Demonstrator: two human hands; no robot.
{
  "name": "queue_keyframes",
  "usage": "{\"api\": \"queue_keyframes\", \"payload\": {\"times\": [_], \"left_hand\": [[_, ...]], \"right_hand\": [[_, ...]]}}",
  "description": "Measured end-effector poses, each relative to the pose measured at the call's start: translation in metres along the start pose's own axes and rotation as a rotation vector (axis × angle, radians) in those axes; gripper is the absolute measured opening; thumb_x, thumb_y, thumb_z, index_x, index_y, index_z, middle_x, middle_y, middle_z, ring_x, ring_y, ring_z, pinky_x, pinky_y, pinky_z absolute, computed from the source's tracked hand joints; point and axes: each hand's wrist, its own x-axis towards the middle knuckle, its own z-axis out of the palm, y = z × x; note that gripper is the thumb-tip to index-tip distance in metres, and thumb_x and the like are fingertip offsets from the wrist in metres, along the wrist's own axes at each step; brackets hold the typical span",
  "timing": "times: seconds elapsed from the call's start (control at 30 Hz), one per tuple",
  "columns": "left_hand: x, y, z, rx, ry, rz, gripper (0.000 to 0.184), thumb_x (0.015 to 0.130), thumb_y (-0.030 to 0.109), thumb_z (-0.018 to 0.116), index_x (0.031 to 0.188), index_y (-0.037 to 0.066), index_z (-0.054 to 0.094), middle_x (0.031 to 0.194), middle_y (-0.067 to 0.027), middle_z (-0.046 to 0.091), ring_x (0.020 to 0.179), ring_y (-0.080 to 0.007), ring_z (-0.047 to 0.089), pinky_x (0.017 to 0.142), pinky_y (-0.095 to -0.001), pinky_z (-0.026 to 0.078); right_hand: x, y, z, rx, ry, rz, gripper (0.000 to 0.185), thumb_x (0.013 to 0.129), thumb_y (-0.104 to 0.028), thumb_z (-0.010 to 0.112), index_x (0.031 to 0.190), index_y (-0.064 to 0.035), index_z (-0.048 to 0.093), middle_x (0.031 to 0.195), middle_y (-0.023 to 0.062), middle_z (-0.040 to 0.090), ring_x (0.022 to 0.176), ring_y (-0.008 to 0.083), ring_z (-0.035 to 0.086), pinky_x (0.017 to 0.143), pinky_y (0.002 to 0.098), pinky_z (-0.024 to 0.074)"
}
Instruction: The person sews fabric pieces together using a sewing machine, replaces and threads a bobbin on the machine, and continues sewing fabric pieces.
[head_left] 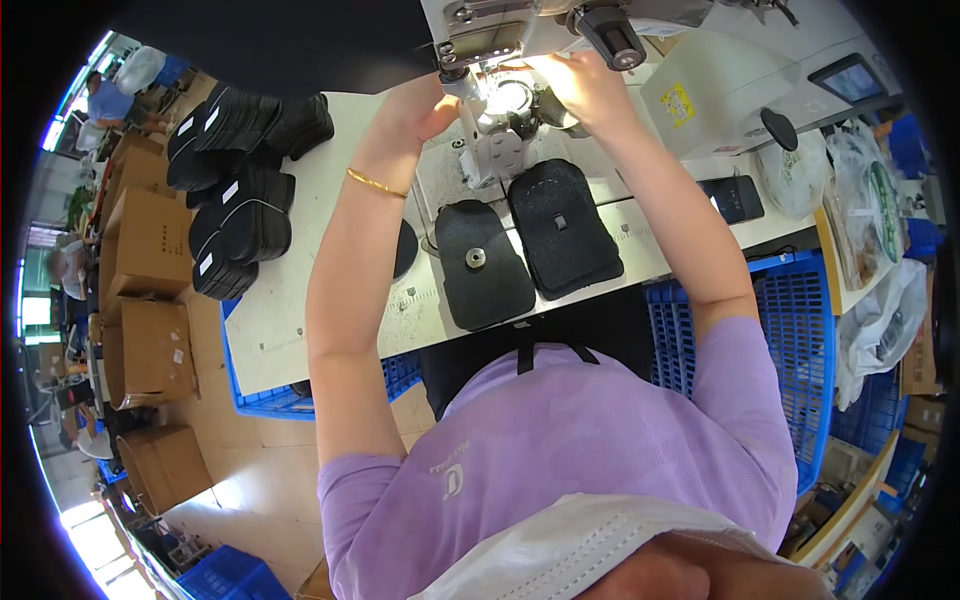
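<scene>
My left hand is at the left side of the sewing machine's head, thumb showing and the other fingers largely hidden behind the machine. From the right, my right hand reaches in with bent fingers close to the brightly lit needle area. Glare washes out its fingertips, and I cannot make out what they hold. Below the machine's arm, a flat black padded piece lies on the table with a round metal bobbin on top. Beside it rests a small stack of similar black pieces, bearing a small metallic part.
Bundled black pieces are piled on the table's left. A phone lies at right, near plastic bags. Blue crates stand below the table edge. Cardboard boxes line the left floor; other people are farther back.
</scene>
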Motion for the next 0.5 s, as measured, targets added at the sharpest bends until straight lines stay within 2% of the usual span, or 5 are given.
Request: {"api": "queue_keyframes", "payload": {"times": [0.13, 0.17, 0.23, 0.33, 0.5], "left_hand": [[0.009, 0.004, -0.010, -0.313, -0.282, -0.041, 0.021, 0.089, 0.018, 0.063, 0.104, 0.004, 0.064, 0.097, -0.0086, 0.068, 0.083, -0.0202, 0.067, 0.063, -0.0324, 0.055], [0.006, 0.004, -0.002, -0.344, -0.184, -0.064, 0.021, 0.090, 0.018, 0.061, 0.104, 0.003, 0.064, 0.098, -0.0093, 0.068, 0.082, -0.0201, 0.067, 0.061, -0.0320, 0.055], [-0.001, 0.008, 0.014, -0.367, 0.009, -0.089, 0.021, 0.092, 0.018, 0.057, 0.105, 0.002, 0.064, 0.099, -0.0101, 0.069, 0.082, -0.0197, 0.068, 0.061, -0.0316, 0.054], [-0.005, 0.004, 0.016, -0.190, 0.191, -0.015, 0.021, 0.093, 0.018, 0.055, 0.106, 0.003, 0.064, 0.100, -0.0098, 0.069, 0.086, -0.0192, 0.068, 0.065, -0.0316, 0.055], [-0.008, -0.008, 0.020, 0.416, 0.215, 0.212, 0.018, 0.093, 0.017, 0.055, 0.103, 0.004, 0.063, 0.096, -0.0070, 0.068, 0.088, -0.0188, 0.066, 0.072, -0.0319, 0.054]], "right_hand": [[0.010, 0.020, 0.016, 0.840, -0.092, 0.165, 0.031, 0.093, -0.025, 0.065, 0.113, -0.0019, 0.066, 0.100, 0.0046, 0.070, 0.086, 0.0109, 0.062, 0.075, 0.0304, 0.0499], [0.012, -0.019, -0.033, 1.019, -0.105, 0.285, 0.033, 0.094, -0.026, 0.064, 0.115, -0.0010, 0.065, 0.103, 0.0056, 0.069, 0.087, 0.0118, 0.062, 0.075, 0.0306, 0.0495], [0.013, -0.021, -0.034, 1.065, -0.118, 0.497, 0.040, 0.097, -0.033, 0.059, 0.120, -0.0004, 0.062, 0.111, 0.0108, 0.065, 0.092, 0.0141, 0.062, 0.077, 0.0289, 0.0475], [-0.005, 0.000, -0.045, 1.257, -0.338, 0.836, 0.049, 0.096, -0.039, 0.056, 0.121, 0.0032, 0.057, 0.092, 0.0144, 0.068, 0.085, 0.0146, 0.060, 0.076, 0.0304, 0.0477], [-0.009, -0.025, -0.103, 1.392, -0.130, 0.496, 0.046, 0.098, -0.034, 0.052, 0.126, 0.0019, 0.055, 0.088, 0.0138, 0.068, 0.084, 0.0217, 0.069, 0.080, 0.0291, 0.0544]]}}
